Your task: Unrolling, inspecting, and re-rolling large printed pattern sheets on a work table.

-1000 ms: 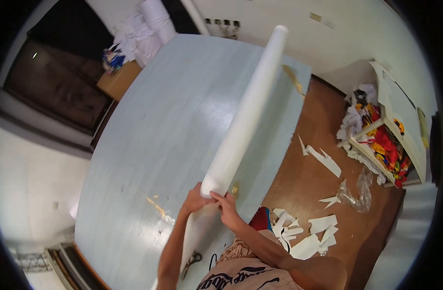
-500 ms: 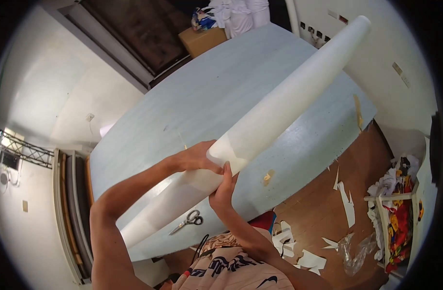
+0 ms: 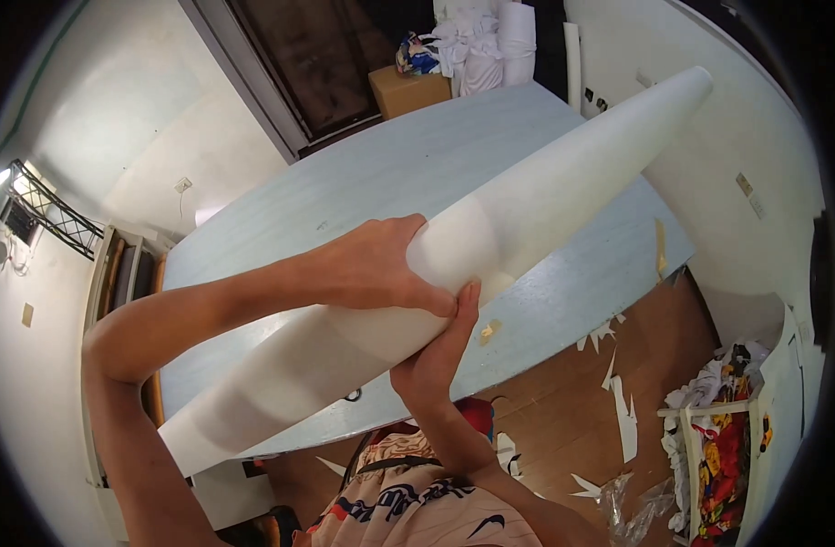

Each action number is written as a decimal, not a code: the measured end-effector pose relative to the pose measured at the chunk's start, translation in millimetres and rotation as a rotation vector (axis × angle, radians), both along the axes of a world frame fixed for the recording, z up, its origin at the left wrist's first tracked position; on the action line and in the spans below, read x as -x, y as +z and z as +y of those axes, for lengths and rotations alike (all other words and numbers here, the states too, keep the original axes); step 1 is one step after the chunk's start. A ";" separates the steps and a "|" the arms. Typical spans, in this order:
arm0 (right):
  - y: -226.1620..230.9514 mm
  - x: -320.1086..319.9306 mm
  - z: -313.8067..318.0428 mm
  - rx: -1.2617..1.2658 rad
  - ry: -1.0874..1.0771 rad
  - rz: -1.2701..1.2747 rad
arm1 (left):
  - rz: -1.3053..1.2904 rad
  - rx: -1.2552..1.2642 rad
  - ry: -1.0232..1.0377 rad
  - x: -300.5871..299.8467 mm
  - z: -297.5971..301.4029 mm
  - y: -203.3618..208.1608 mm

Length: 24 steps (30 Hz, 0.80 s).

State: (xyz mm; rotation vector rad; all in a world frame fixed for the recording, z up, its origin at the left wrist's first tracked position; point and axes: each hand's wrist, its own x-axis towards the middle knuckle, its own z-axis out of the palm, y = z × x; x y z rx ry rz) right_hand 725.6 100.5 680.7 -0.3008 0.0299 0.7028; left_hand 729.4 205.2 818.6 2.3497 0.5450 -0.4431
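A long white roll of paper or film-like sheet (image 3: pixel 563 196) runs slantwise across the view, from lower left to upper right, above the pale blue table. Over its top, near the middle, my left hand (image 3: pixel 381 264) is clasped with the thumb along the near side. From beneath, my right hand (image 3: pixel 436 360) grips the same roll, its thumb up beside the left thumb; its other fingers are largely hidden. Just below the roll, a dark handle loop of the scissors (image 3: pixel 352 395) peeks out; the rest is covered.
The blue table (image 3: pixel 345 201) spreads beneath, with tape scraps (image 3: pixel 489 332) on it. A cardboard box (image 3: pixel 408 91) and wrapped white rolls (image 3: pixel 517 46) stand beyond its far edge. White offcuts (image 3: pixel 624 419) litter the brown floor. At right, a rack (image 3: pixel 709 410) holds colourful cloth.
The roll has come up nearer to me, with both hands still around it. My left elbow has swung outward to the left. The roll now covers most of the scissors.
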 end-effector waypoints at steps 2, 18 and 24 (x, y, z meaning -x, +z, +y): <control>8.3 1.9 -28.9 0.002 -0.002 -0.018 | -0.019 -0.006 0.023 4.3 -30.5 5.1; -28.9 -59.8 -300.1 0.120 0.078 0.018 | -0.021 -0.020 0.125 -51.5 -319.6 -3.2; -22.9 -96.8 -417.7 -0.063 0.120 0.006 | -0.055 0.005 0.180 -76.2 -441.2 17.2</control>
